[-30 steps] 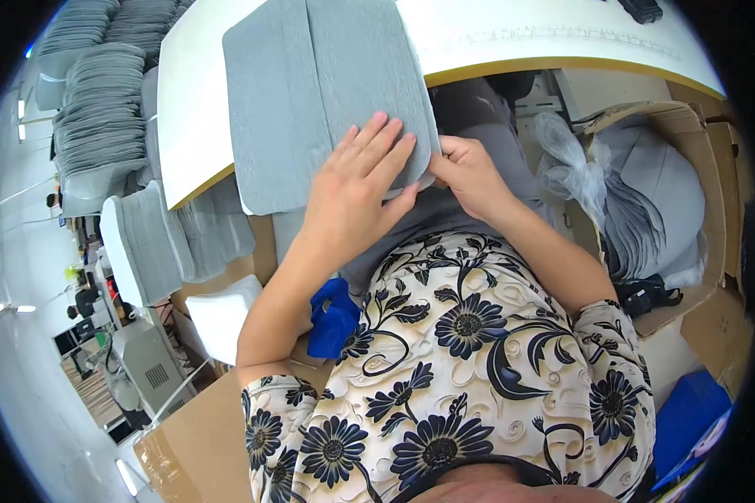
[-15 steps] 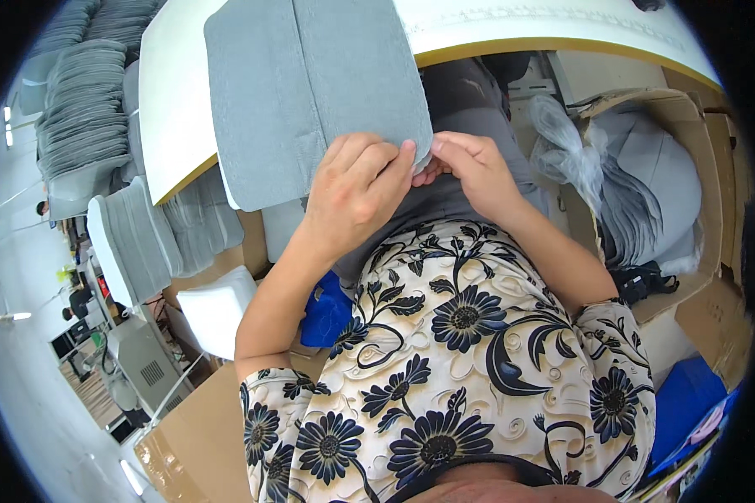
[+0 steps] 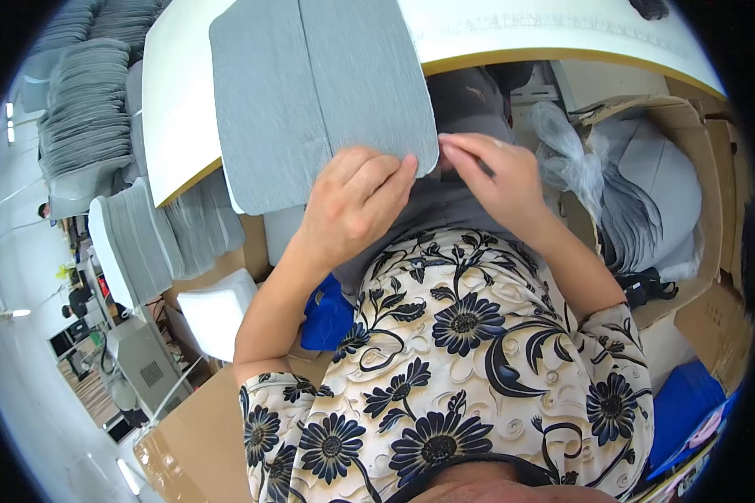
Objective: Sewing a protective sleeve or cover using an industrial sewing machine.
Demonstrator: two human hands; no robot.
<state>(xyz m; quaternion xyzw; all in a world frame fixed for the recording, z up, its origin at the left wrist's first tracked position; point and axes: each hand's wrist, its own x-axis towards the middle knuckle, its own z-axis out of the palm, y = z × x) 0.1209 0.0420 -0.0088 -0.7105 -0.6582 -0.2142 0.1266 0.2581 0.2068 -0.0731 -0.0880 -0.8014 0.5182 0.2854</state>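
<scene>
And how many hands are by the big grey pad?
2: the left hand is over the near edge of the grey pad, and the right hand is beside its near right corner. Some fingers are partly hidden.

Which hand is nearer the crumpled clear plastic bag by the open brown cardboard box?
Right. The right hand is left of the crumpled clear plastic bag, apart from it; the left hand is farther left, at the grey round-cornered pad's lower edge.

Cream short-sleeved shirt (image 3: 453, 377), large black daisy-like flowers (image 3: 468, 324), curling dark leaves (image 3: 499, 362), pale swirls (image 3: 512, 429), dark neckband (image 3: 495, 458)
</scene>
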